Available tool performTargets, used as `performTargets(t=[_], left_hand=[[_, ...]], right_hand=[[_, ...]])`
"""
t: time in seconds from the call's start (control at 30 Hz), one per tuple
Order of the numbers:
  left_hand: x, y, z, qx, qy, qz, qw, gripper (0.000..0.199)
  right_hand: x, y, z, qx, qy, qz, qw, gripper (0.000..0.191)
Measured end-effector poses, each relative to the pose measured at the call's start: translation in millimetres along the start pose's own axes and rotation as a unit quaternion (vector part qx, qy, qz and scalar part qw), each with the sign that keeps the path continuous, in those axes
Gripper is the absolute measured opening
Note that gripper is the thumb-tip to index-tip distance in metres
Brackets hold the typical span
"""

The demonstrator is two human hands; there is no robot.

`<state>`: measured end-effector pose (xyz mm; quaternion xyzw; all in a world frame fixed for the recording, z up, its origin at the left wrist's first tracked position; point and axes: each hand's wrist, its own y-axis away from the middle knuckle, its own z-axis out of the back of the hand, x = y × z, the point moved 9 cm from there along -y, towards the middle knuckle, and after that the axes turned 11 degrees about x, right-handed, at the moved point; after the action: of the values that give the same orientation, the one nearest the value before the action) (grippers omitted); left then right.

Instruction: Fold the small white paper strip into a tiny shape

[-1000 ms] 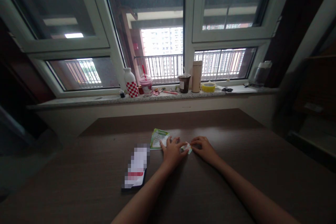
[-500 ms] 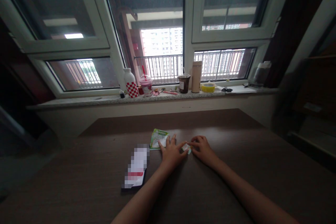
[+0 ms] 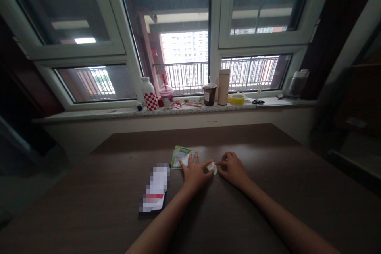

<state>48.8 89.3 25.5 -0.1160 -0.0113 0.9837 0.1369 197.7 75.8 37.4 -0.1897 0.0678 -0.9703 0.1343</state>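
A small white-and-green piece [image 3: 212,167], flat and paper-like, lies on the table between my two hands. My left hand [image 3: 195,174] holds it down at its left side with thumb and index finger. The other fingers of that hand are spread, their tips over the edge of a green-and-white packet [image 3: 180,158]. From the right, my right hand [image 3: 232,170] pinches at the edge of the small piece, fingers curled. What exactly sits between those fingertips is too small to make out.
Left of my left forearm lies a phone [image 3: 155,188] with a blurred screen, on the brown table [image 3: 268,158]. Along the windowsill [image 3: 119,112] stand a checkered bottle [image 3: 149,94], a pink drink cup [image 3: 166,97], a dark cup [image 3: 209,94], a tan flask [image 3: 223,87], yellow tape [image 3: 237,100] and scissors [image 3: 258,102].
The hands stay almost in place at the small piece, with the right fingers shifting slightly. The whole view has moved a touch.
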Motion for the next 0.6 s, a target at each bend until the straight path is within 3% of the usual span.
performTargets(t=[0.33,0.6], left_hand=[[3.8,-0.9,-3.4,-0.019,0.003,-0.011,1.0,0.045],[3.2,-1.1,-3.8,0.004,0.004,-0.004,1.0,0.046]], right_hand=[[-4.6,0.3,5.6,-0.006,0.022,-0.02,1.0,0.019],[-8.4,3.2,4.5,-0.039,0.006,-0.008,0.999,0.017]])
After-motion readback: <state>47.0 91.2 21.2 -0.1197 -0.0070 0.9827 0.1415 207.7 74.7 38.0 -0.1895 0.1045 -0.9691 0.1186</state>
